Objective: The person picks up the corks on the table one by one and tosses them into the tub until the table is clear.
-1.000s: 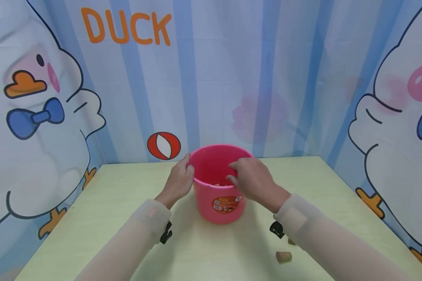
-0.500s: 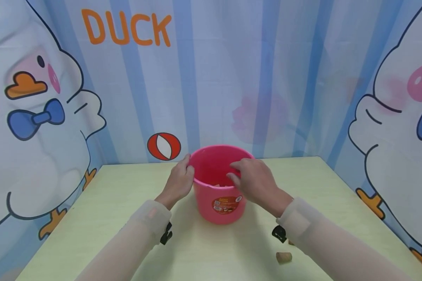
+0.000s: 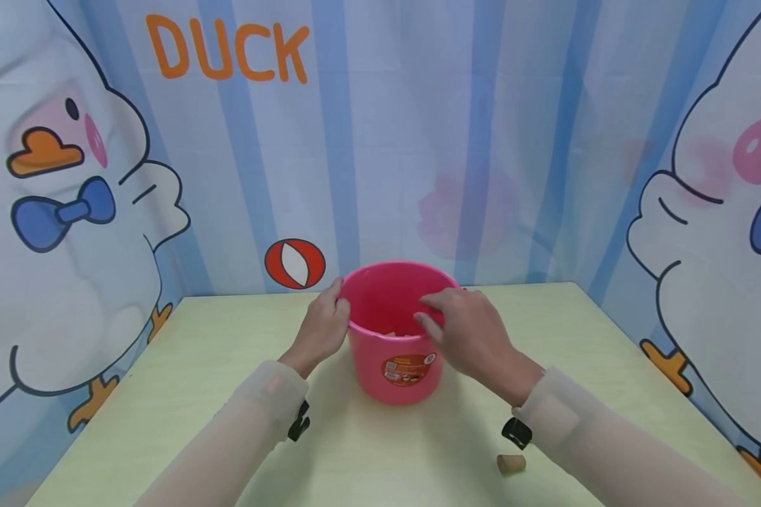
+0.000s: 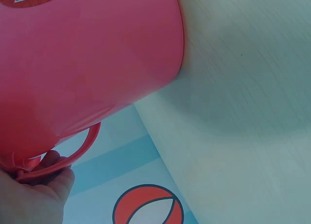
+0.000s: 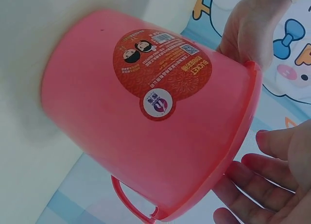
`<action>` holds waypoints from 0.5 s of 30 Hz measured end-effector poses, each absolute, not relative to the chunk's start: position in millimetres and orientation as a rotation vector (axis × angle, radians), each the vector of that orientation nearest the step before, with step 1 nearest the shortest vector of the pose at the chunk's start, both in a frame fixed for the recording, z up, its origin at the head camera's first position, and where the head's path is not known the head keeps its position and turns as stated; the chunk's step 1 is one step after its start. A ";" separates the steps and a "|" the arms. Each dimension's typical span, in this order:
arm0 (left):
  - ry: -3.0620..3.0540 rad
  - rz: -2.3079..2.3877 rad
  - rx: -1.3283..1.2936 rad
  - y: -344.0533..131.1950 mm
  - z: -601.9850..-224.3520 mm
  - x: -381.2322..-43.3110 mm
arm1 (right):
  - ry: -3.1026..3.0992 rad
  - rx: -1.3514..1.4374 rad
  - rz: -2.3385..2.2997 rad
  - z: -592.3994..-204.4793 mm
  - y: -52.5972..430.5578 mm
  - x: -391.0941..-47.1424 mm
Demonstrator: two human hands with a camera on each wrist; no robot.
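Note:
A pink plastic bucket (image 3: 396,370) stands upright on the table, its oval orange-red label (image 5: 165,63) facing me. My left hand (image 3: 320,327) grips it at the left side of the rim. In the left wrist view, the fingers (image 4: 62,184) of that hand are curled by the rim, where the bucket's handle (image 4: 90,146) hangs. Over the right part of the rim, my right hand (image 3: 472,329) has its thumb and fingers apart and relaxed, with nothing between them. Some small pale pieces (image 3: 390,334) show inside, mostly hidden by the front wall.
A brown cork (image 3: 511,464) lies on the pale table (image 3: 241,359), near my right forearm. Behind the table hangs a blue-striped curtain (image 3: 393,141) with duck prints. Another handle end (image 5: 131,199) hangs at the bucket's right side.
My right hand has shifted slightly to the right over the rim. Its sleeve now covers a second cork piece that was partly visible. The left hand and bucket have stayed put.

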State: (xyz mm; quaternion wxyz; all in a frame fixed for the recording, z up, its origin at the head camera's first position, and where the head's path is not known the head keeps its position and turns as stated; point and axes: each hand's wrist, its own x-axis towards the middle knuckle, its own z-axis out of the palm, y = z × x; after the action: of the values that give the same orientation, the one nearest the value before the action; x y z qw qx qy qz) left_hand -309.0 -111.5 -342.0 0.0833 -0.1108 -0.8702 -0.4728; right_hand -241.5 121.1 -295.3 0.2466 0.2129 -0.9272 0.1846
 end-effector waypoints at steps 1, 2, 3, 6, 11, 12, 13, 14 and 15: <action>-2.598 -1.409 -0.334 -111.5 -342.1 -309.4 | -2.525 0.585 0.507 -295.5 121.8 -240.4; -2.599 -1.406 -0.335 -111.6 -342.1 -309.4 | -2.520 0.588 0.509 -295.8 122.6 -239.4; -2.599 -1.405 -0.334 -111.7 -342.2 -309.5 | -2.516 0.590 0.510 -296.1 123.3 -238.4; -2.601 -1.407 -0.325 -111.7 -342.7 -309.4 | -2.512 0.593 0.514 -296.7 124.8 -235.4; -2.600 -1.405 -0.323 -111.3 -342.3 -308.7 | -2.505 0.598 0.521 -296.9 128.6 -230.6; -2.600 -1.400 -0.328 -111.3 -342.1 -309.0 | -2.504 0.601 0.524 -296.9 129.7 -229.6; -2.600 -1.397 -0.336 -111.2 -341.8 -309.2 | -2.503 0.604 0.529 -297.0 130.9 -228.7; -2.599 -1.396 -0.339 -111.1 -341.5 -309.1 | -2.502 0.605 0.534 -297.2 132.3 -227.7; -2.601 -1.394 -0.341 -111.0 -341.4 -309.3 | -2.501 0.606 0.539 -297.2 133.6 -226.8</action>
State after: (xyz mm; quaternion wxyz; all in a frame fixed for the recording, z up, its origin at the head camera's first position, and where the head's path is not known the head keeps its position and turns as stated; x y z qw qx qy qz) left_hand -309.3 -111.0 -341.4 0.0854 -0.1142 -0.8723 -0.4677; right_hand -226.8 133.6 -297.2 0.2535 0.2230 -0.9202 0.1982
